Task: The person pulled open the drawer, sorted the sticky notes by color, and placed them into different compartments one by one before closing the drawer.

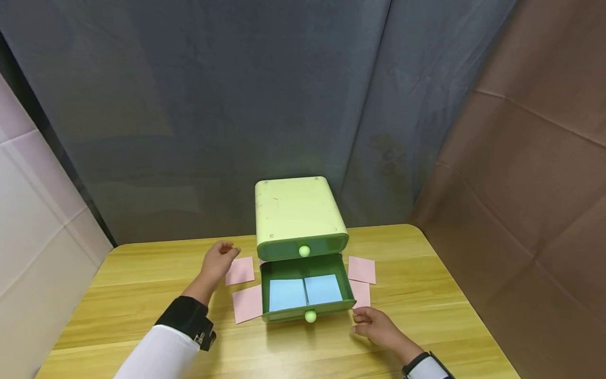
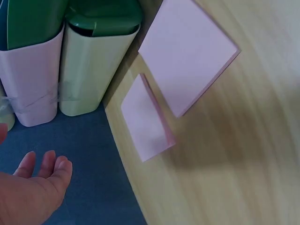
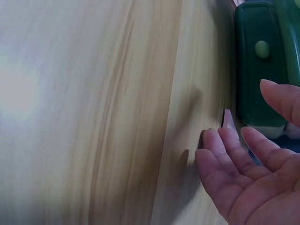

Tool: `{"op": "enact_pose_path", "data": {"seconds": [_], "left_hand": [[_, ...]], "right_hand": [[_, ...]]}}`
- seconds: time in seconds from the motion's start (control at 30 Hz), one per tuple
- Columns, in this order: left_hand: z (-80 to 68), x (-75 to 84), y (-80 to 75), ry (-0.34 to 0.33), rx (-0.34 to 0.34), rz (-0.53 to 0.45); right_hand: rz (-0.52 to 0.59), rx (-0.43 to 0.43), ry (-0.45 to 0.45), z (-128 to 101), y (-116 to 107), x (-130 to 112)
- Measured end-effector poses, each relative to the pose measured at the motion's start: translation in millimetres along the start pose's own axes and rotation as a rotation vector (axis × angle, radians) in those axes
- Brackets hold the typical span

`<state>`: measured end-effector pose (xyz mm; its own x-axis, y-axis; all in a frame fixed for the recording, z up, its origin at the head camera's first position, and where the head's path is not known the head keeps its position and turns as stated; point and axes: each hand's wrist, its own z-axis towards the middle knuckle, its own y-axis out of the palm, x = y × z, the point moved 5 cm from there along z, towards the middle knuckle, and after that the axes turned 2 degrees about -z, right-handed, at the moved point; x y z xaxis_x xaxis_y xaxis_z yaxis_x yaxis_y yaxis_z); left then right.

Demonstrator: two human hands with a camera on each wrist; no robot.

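Observation:
A small drawer cabinet (image 1: 298, 210) with a pale yellow-green top stands at the back of the table. Its dark green lower drawer (image 1: 279, 270) is pulled out, with two light blue note pads (image 1: 288, 293) side by side inside. My left hand (image 1: 219, 261) hovers left of the cabinet, fingers loosely bent and holding nothing. Beside it lie two pink note pads (image 1: 240, 271), seen thicker-edged in the left wrist view (image 2: 187, 56). Close to the drawer's right front corner, my empty right hand (image 1: 376, 327) has its fingers spread, near two more pink note pads (image 1: 362, 270).
The wooden table (image 1: 426, 289) carries everything. Behind it hangs a dark grey curtain (image 1: 213, 116); brown cloth (image 1: 535, 184) closes the right side and pale cloth (image 1: 42, 210) the left. A round pale green knob (image 1: 310, 316) juts from the pulled-out drawer's front.

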<state>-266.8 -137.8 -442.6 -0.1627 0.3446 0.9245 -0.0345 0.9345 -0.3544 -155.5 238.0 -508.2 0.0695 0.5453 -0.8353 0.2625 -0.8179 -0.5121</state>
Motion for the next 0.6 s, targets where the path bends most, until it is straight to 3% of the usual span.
{"op": "enact_pose_path", "data": {"seconds": [0.17, 0.6], "left_hand": [[9.8, 11.1, -3.0, -0.027, 0.011, -0.013], [30.0, 47.5, -5.2, 0.022, 0.027, -0.045]], "right_hand": [[0.042, -0.051, -0.024, 3.4, 9.8, -2.9], [0.136, -0.14, -0.012, 5.9, 35.7, -15.8]]}}
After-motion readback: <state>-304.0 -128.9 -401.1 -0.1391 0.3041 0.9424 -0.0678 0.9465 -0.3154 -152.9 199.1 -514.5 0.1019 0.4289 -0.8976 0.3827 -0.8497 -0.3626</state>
